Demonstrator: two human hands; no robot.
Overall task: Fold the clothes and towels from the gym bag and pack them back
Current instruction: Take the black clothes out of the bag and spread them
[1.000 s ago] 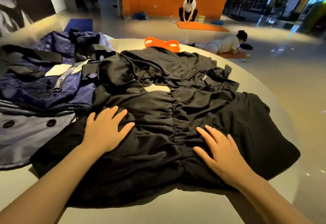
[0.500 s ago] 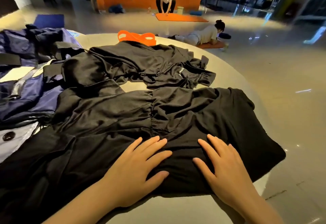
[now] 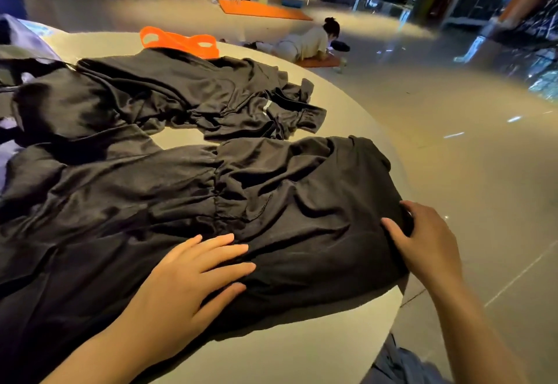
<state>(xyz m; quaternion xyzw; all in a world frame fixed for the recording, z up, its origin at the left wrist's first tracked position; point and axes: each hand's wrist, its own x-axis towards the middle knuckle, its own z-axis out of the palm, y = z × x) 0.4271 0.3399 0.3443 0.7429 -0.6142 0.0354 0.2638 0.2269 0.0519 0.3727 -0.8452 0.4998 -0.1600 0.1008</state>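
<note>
A large black garment (image 3: 181, 196) with a gathered middle lies spread across the round pale table (image 3: 302, 353). My left hand (image 3: 187, 281) presses flat on its near part, fingers straight and spread. At the garment's right edge my right hand (image 3: 428, 241) curls its fingers and thumb over the cloth, close to the table's rim. A second black garment (image 3: 211, 93) lies crumpled behind the first.
An orange item (image 3: 178, 40) sits at the table's far side. Blue and lavender clothes (image 3: 18, 42) lie at the far left. The table's edge drops to the floor on the right. Two people are on orange mats (image 3: 262, 9) beyond.
My left hand slid right across the black garment. My right hand moved from flat on the cloth to the garment's right edge and curled over it. The view swung right.
</note>
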